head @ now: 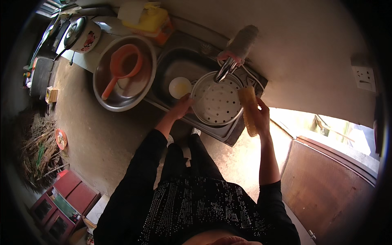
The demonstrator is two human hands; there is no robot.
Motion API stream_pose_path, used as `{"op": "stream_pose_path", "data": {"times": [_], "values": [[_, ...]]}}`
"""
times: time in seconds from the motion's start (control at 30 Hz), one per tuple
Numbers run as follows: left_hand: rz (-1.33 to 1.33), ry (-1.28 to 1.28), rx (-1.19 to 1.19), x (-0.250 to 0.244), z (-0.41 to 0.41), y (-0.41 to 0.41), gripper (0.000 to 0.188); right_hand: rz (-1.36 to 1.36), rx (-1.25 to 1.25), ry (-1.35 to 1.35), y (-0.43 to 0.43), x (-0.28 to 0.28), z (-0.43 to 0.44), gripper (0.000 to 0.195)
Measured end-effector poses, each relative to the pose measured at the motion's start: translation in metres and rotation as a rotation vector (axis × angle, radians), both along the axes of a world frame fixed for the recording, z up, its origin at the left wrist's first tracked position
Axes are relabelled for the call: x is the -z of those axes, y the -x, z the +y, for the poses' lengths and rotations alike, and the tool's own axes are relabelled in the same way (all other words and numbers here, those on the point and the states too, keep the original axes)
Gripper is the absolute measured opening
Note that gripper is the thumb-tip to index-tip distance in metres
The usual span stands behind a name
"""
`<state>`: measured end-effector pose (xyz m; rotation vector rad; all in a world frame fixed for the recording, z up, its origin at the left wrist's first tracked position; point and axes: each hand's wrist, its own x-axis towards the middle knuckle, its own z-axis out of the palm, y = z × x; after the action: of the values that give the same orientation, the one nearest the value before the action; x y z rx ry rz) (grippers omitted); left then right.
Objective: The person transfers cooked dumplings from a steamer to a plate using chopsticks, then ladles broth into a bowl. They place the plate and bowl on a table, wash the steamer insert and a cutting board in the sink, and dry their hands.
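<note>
My left hand (182, 107) grips the left rim of a round metal steamer tray (216, 102) with many holes, held over the right part of a steel sink (171, 61). In my right hand (262, 114) is a long yellowish loofah or sponge (248, 111), close to the tray's right rim. A chrome faucet (225, 71), its upper part wrapped in cloth, reaches over the tray. Left of the tray, a small white bowl (180, 88) with something yellowish inside sits in the sink.
A large metal basin (101, 88) holding an orange plastic dipper (125, 61) stands left of the sink. Beyond are a lidded enamel pot (90, 36) and a yellow jug (153, 20). A thin hose (255, 76) runs behind the faucet. A doorway opens at the right.
</note>
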<state>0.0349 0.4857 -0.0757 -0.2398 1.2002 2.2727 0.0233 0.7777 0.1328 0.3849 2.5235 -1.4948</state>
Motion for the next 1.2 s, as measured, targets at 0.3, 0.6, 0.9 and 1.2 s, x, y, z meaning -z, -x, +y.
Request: {"op": "stream_pose_path", "data": {"times": [0.3, 0.6, 0.9, 1.2], "values": [[0.151, 0.573, -0.004, -0.058, -0.053, 0.003, 0.057, -0.056, -0.041, 0.297, -0.004, 0.090, 0.008, 0.034], [0.534, 0.910, 0.080, -0.078, -0.042, -0.001, 0.064, -0.279, -0.003, 0.286, -0.006, 0.115, 0.030, 0.034], [1.136, 1.142, 0.111, -0.083, -0.031, -0.037, 0.044, -0.435, 0.390, 0.899, -0.041, 0.144, 0.024, 0.040], [0.720, 1.047, -0.224, -0.103, -0.005, -0.059, 0.042, -0.344, 0.587, 1.203, -0.053, 0.152, -0.011, 0.022]]}}
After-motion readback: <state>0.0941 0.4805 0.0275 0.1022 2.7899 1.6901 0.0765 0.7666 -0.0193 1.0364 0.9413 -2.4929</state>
